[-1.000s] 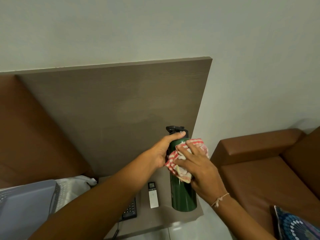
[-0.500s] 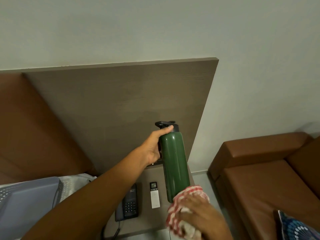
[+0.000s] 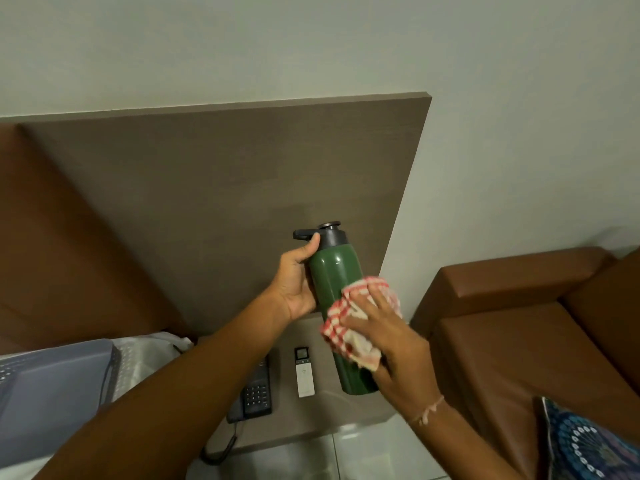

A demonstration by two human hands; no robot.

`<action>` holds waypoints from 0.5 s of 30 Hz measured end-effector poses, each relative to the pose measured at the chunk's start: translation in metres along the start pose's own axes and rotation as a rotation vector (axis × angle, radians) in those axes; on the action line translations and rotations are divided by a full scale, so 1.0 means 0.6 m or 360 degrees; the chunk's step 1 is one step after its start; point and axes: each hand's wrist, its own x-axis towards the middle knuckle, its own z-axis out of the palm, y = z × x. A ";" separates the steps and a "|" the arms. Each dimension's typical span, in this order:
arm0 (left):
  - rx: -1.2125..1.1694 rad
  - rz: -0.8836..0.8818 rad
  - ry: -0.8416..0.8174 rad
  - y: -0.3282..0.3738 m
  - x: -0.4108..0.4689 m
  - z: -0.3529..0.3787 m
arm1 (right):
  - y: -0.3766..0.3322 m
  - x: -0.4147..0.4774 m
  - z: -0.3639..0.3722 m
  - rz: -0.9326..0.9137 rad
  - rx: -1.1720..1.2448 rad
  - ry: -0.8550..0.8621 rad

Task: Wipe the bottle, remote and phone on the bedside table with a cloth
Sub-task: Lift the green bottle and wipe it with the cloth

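Note:
A tall green bottle (image 3: 332,275) with a dark cap is held up above the bedside table (image 3: 311,424). My left hand (image 3: 294,282) grips it near the neck. My right hand (image 3: 384,330) presses a red-and-white checked cloth (image 3: 349,320) against the bottle's middle and lower body, hiding part of it. On the table below lie a slim white remote (image 3: 304,372) and a dark corded phone (image 3: 254,396), the phone partly hidden by my left forearm.
A grey-brown headboard panel (image 3: 214,188) rises behind the table. A brown sofa (image 3: 519,313) stands to the right with a patterned cushion (image 3: 585,445) at its near end. A grey pillow (image 3: 48,386) and white bedding lie at the left.
My right hand with the cloth slid down to the bottle's base, then came back up to its middle. The bottle stays lifted in my left hand.

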 end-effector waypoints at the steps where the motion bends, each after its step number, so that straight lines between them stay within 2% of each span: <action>1: -0.0018 0.0019 0.0012 0.004 0.000 -0.006 | -0.006 -0.026 0.000 -0.0014 -0.0024 -0.0046; 6: -0.0006 0.0057 0.0004 0.015 -0.001 -0.034 | -0.007 -0.104 -0.010 -0.0079 -0.0063 -0.0447; 7: -0.0006 0.0041 -0.0012 0.015 -0.001 -0.038 | -0.004 -0.108 -0.015 -0.0010 0.0081 -0.0324; 9: 0.0010 -0.0007 -0.0057 0.011 0.002 -0.041 | 0.004 -0.097 -0.026 0.0210 0.0387 0.0170; 11: 0.0066 -0.0075 -0.0065 0.000 0.006 -0.036 | 0.021 -0.051 -0.034 0.0260 0.0476 0.0461; 13: 0.0129 -0.0119 -0.0043 -0.017 0.011 -0.024 | 0.037 0.012 -0.035 0.0216 0.0542 0.0526; 15: 0.0184 -0.0122 -0.0053 -0.037 0.020 -0.009 | 0.049 0.065 -0.022 0.0205 0.0538 0.0430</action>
